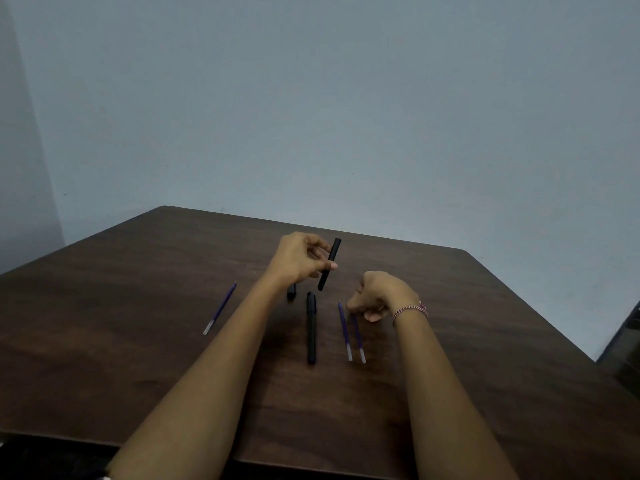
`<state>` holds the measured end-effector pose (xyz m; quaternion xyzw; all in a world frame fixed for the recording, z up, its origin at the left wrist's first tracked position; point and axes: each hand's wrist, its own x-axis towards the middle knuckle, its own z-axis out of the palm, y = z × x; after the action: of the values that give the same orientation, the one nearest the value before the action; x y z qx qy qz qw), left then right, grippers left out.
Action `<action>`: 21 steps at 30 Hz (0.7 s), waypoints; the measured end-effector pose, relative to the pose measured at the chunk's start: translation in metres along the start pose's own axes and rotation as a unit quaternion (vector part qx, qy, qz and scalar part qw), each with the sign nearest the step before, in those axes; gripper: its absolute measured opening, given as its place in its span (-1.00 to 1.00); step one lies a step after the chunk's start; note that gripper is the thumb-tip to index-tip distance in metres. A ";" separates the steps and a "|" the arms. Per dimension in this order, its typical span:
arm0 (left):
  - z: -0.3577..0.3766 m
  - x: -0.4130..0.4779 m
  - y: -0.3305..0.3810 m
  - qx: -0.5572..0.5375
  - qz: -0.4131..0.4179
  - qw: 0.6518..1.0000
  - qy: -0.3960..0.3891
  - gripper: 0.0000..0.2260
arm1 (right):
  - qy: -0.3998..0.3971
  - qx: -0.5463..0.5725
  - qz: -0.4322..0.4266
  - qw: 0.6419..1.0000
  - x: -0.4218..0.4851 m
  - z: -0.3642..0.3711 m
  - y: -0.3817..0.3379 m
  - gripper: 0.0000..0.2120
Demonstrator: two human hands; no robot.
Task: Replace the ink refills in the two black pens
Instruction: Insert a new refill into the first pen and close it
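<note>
Wooden table, left hand gripping barrel, pen between forearms (refill leftward)

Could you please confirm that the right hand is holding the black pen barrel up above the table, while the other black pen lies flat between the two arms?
Not quite: in the head view the left hand holds the black pen barrel up. The right hand is low, beside two purple refills. The other black pen does lie flat between the arms.
</note>
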<state>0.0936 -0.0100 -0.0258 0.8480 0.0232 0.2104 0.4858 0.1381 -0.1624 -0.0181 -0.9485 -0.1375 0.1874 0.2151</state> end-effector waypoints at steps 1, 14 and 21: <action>0.000 0.000 0.000 0.002 0.001 1.000 0.001 -0.70 | 0.010 -0.007 0.000 1.000 -0.001 0.001 -0.001 -0.76; 0.001 0.000 -0.001 0.005 0.003 1.000 -0.001 -0.73 | 0.117 -0.013 -0.021 0.993 0.004 0.008 -0.004 -0.87; -0.001 0.001 -0.003 0.024 -0.005 1.000 -0.005 -0.71 | 0.227 0.040 -0.062 0.971 0.007 -0.003 0.000 -0.94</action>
<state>0.0947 -0.0077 -0.0274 0.8604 0.0302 0.2035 0.4663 0.1457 -0.1609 -0.0178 -0.9466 -0.1359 -0.0412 0.2894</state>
